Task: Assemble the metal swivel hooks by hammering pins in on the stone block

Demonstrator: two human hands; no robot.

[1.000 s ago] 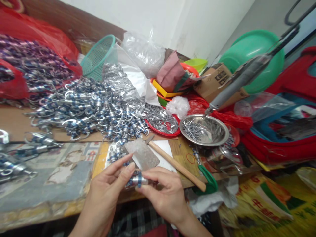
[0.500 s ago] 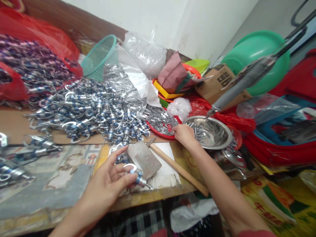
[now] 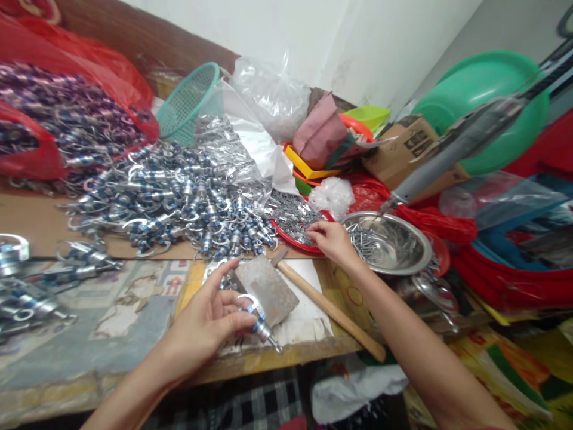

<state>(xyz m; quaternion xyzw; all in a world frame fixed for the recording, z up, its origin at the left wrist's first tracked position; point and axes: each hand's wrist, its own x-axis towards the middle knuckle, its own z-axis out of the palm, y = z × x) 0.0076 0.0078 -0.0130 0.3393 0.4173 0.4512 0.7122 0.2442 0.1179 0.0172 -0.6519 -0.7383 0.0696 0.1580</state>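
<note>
Silver-and-blue swivel clip (image 3: 257,316), one, pinched between thumb and fingers of left hand (image 3: 210,322) just above the near edge of the surface (image 3: 134,334); curved hook end up, thin pin end down-right. Right hand (image 3: 331,239) fingers curled onto small metal bits at the red tray (image 3: 290,236), beside one steel bowl (image 3: 389,242) of nails. One hammer (image 3: 322,304), one grey block (image 3: 268,286), one big pile of like clips (image 3: 179,197).

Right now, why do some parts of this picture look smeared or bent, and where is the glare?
Head view: the grey tool at the right is motion-blurred; edges bow and stretch like a wide lens; the steel bowl and clip pile glint; the left hand and right hand look fairly sharp.
</note>
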